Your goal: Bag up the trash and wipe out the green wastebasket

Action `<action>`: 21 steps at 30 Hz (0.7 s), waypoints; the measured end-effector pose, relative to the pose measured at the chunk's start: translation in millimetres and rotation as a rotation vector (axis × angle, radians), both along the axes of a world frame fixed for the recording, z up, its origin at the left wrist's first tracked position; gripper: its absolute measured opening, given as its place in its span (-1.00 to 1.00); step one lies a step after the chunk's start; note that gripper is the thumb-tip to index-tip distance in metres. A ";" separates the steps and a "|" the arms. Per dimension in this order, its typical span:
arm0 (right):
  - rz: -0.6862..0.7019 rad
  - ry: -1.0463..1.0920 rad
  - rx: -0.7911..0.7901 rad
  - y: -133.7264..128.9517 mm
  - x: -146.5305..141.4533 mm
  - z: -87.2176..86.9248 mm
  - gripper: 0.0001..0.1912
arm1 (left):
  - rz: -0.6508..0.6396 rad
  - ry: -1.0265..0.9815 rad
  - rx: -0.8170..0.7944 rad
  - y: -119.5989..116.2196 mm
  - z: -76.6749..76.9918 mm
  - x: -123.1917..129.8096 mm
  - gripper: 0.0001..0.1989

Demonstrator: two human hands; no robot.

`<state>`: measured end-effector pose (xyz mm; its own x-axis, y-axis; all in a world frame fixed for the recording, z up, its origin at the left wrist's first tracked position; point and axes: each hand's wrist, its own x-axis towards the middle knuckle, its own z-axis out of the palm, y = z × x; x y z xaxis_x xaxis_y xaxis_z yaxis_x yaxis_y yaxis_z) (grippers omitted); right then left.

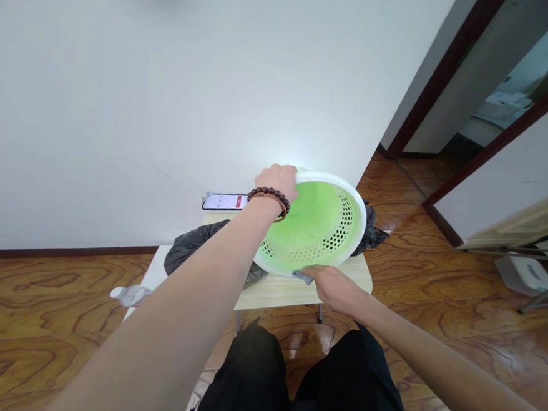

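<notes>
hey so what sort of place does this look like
Probably a room in a home: there's a wood-patterned floor, a dark red door frame, and a perforated green and white basket, like one for household use.

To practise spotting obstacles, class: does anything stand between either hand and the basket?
Yes, at the right hand: a gray cloth appears to lie between it and the near edge of the basket. Nothing visible stands between the left hand and the basket, which it grips at the far left edge.
</notes>
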<state>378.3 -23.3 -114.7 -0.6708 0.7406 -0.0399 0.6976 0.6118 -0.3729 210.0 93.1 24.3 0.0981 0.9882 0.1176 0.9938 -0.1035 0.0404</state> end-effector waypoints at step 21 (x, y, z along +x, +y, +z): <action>-0.085 0.018 -0.006 35.4 -37.9 -35.1 -0.39 | 0.036 -0.080 0.013 -0.2 -6.8 -15.8 -0.60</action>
